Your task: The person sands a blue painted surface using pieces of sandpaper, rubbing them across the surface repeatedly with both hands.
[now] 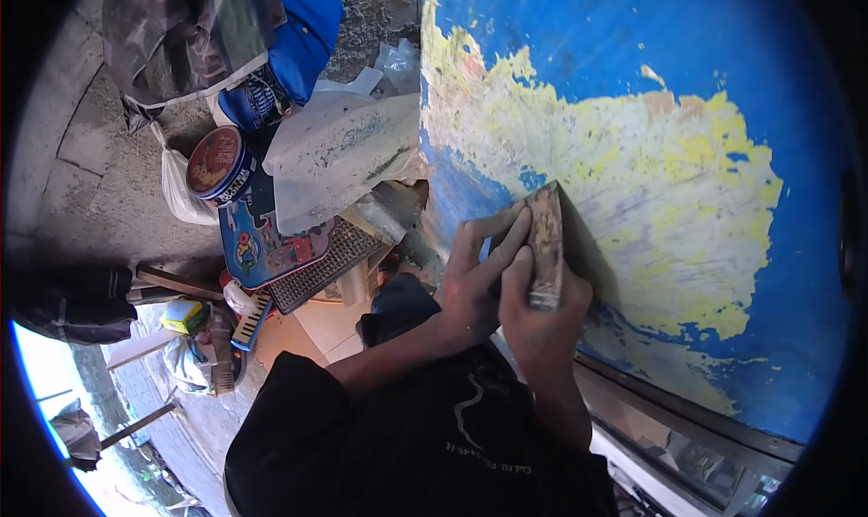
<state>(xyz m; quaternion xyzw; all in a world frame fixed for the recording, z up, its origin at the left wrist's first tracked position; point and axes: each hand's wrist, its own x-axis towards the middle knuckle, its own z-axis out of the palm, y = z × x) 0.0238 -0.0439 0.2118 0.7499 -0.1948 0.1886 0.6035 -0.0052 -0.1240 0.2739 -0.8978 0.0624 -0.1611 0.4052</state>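
Both of my hands press a worn, narrow block point(545, 237), brownish and scuffed like wood, against a blue panel point(633, 29). My left hand point(476, 277) grips its left side with bent fingers. From below, my right hand point(547, 323) is closed around its lower end, the thumb lying along the near face. Whatever covers the block's underside is hidden. Beneath it spreads a large whitish patch point(651, 183) with yellow, ragged edges and grey scuff marks, bordered by blue paint.
Left of the panel, a round tin point(217, 163) stands by a white plastic bag point(183, 187), a printed tray point(271, 237) and a dark grille point(325, 262). A translucent sheet point(344, 142) lies beside the panel's edge. A yellow box point(183, 315) sits lower left.
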